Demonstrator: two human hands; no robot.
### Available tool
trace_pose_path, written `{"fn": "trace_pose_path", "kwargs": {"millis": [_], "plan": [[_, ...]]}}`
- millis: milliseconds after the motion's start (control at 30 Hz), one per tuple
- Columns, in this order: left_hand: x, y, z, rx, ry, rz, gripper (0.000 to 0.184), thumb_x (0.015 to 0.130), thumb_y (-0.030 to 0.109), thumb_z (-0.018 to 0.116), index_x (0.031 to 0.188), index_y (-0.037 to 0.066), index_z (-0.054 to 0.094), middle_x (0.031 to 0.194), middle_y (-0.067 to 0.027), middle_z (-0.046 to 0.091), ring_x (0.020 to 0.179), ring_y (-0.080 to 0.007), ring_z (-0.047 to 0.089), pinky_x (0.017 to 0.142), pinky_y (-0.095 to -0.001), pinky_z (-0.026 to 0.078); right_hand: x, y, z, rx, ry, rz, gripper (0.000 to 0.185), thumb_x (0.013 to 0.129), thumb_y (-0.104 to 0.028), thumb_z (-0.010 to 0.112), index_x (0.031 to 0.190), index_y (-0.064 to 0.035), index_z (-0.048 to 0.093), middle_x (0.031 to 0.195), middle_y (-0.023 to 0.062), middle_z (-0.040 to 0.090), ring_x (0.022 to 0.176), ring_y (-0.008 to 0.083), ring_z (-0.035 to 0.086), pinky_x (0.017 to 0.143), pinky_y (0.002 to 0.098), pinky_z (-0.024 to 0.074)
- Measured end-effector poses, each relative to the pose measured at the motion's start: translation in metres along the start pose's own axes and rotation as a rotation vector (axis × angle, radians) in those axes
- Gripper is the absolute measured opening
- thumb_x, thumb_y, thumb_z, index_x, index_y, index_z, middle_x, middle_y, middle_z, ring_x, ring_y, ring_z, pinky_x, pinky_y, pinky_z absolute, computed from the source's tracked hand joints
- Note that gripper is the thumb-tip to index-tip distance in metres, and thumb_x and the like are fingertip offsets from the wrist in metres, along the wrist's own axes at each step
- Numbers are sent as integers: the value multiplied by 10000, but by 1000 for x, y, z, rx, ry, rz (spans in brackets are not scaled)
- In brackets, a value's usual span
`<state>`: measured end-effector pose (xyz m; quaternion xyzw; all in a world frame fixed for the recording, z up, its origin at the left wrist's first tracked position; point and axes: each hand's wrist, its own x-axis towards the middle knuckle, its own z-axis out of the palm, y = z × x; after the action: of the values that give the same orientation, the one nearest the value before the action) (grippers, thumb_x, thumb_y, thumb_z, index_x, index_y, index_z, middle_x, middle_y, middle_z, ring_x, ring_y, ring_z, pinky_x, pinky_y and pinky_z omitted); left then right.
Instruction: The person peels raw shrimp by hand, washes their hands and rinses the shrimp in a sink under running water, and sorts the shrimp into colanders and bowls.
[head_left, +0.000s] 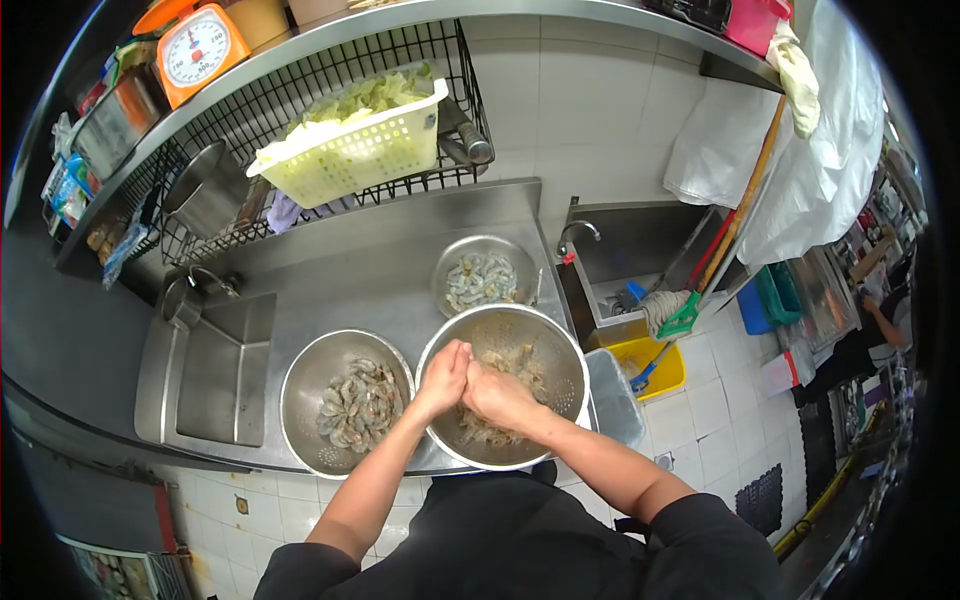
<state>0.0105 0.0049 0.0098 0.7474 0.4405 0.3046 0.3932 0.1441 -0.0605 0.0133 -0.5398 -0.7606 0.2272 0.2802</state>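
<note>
Both my hands meet over the large perforated steel colander, which holds a pile of shrimp shells. My left hand has its fingers closed and pressed against my right hand, also closed. Whatever lies between the fingers is hidden. To the left, a second colander holds whole grey shrimp. Behind, a smaller steel bowl contains pale peeled shrimp.
A steel sink is at the left. A rack above the counter holds a yellow basket of leaves. To the right are a mop sink, a yellow bucket and a clear tub. Another person's arm shows far right.
</note>
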Motion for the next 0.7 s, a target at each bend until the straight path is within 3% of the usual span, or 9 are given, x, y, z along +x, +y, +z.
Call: {"fn": "trace_pose_path", "kwargs": {"millis": [33,100,167,267,333,400,433,533,700], "plan": [[3,-3,0,-4,-1,-1,312,1010,320,426,889,59,548,725,-29,567,691,-151,570,614,-286,467,-3,4,1,-3,-3,2,256,848,-157,553,953,52,451,861,245,600,779,434,603,668,496,490],[8,-10,-7,-750,-337,-680,286,1009,331,429,929,84,549,657,-13,480,628,-134,512,563,-267,428,-7,13,1,18,-29,-4,246,883,-183,533,973,42,487,880,236,607,816,436,597,721,500,482],[6,-30,-1,-941,-346,-648,281,1013,322,430,975,76,559,640,8,415,591,-115,445,536,-255,392,-12,17,-4,-102,-31,-2,248,902,-190,519,983,45,501,889,244,605,841,438,592,758,502,471],[4,-23,8,-1189,-141,-601,288,1013,286,448,1052,30,573,725,-32,523,680,-136,535,609,-270,454,-15,13,-10,-227,41,7,269,940,-203,486,1004,55,522,916,270,599,889,450,578,818,517,440],[-1,-1,11,-1193,-20,-476,264,1009,181,449,1133,-28,551,883,-86,599,919,-204,616,787,-301,506,-14,17,-9,-239,115,20,285,959,-210,468,1016,63,528,935,287,595,912,459,569,841,530,419],[-3,0,16,-1229,-18,-431,257,1001,151,457,1161,-29,544,923,-98,615,1006,-232,606,861,-324,498,-4,24,0,208,84,111,388,991,-242,383,1179,84,477,1066,334,575,994,486,555,860,542,418],[-3,0,19,-1262,-9,-378,258,994,122,464,1189,-31,537,962,-110,631,1093,-260,597,935,-348,491,-3,25,4,205,85,116,388,991,-242,383,1179,84,477,1066,334,575,994,486,555,860,542,418],[-2,0,23,-1344,26,-326,237,985,91,471,1175,-30,547,952,-111,629,1107,-268,593,942,-359,496,3,21,7,183,131,72,367,989,-230,383,1157,83,476,1062,345,579,983,497,559,847,543,427],[-5,-3,23,-1395,76,-380,211,966,67,503,1144,-28,566,947,-112,631,1057,-262,614,916,-350,512,5,14,10,246,167,169,317,933,-206,484,1070,79,490,834,298,625,770,481,612,688,544,476]]}}
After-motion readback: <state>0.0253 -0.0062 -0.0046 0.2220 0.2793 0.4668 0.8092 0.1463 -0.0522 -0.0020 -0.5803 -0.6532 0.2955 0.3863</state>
